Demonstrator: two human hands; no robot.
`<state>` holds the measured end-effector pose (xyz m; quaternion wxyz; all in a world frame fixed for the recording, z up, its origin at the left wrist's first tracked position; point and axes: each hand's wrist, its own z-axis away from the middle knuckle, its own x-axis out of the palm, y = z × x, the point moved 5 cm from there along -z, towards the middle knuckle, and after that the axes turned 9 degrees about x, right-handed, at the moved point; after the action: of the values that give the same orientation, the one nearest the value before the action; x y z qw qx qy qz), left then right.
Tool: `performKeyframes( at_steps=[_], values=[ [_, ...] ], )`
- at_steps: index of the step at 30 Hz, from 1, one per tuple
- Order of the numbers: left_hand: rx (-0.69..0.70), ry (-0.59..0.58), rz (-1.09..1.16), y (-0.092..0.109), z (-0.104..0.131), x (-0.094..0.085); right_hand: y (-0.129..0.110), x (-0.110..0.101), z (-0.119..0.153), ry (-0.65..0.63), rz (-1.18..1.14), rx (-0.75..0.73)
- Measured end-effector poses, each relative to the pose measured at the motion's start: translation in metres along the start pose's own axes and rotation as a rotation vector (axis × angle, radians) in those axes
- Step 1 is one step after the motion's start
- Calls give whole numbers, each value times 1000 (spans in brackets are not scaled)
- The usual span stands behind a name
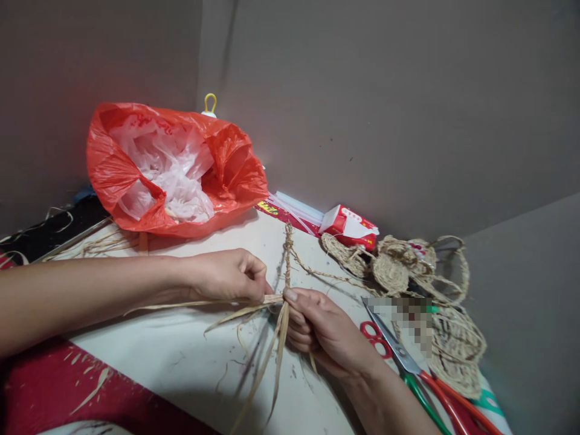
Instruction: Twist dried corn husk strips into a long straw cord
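Note:
A thin braid of dry straw (287, 260) stands up from my fingers near the middle of the view. My right hand (317, 323) pinches its lower end, where the loose strands split apart. My left hand (233, 275) grips one bundle of straw strands (272, 298) just left of the braid, and a long tail of it trails leftward under my forearm. Other loose strands (280, 344) hang down between the hands over the white tabletop (181, 362). A thin cord runs rightward from the braid to the woven pieces.
A red plastic bag (118, 181) with white plastic inside stands at the back left. A red tissue pack (338, 223), woven straw pieces (392, 275), large scissors (405, 357) and red-handled scissors (376, 338) lie to the right. Grey walls rise behind.

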<state>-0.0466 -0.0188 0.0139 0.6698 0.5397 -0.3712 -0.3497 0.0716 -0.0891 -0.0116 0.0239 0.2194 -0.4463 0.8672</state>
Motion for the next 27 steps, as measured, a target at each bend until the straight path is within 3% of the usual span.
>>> performKeyframes(
  at_steps=[5, 8, 16, 21, 25, 27],
  values=[
    [-84, 12, 275, -10, -1, 10, 1, 0, 0, 4, -2, -8],
    [-146, 35, 325, -17, -1, 14, 1, 1, -1, 13, -2, -10],
    [-132, 116, 241, -16, 1, 11, 1, 0, -1, 11, -10, -20],
    [-144, 34, 159, -17, 1, 13, 2, -1, -2, 20, 2, -25],
    [-7, 6, -74, -8, 3, 14, 2, -1, -2, 36, 9, -36],
    [-10, -2, -112, -4, 5, 15, 2, -1, -2, 36, 5, -37]
  ],
)
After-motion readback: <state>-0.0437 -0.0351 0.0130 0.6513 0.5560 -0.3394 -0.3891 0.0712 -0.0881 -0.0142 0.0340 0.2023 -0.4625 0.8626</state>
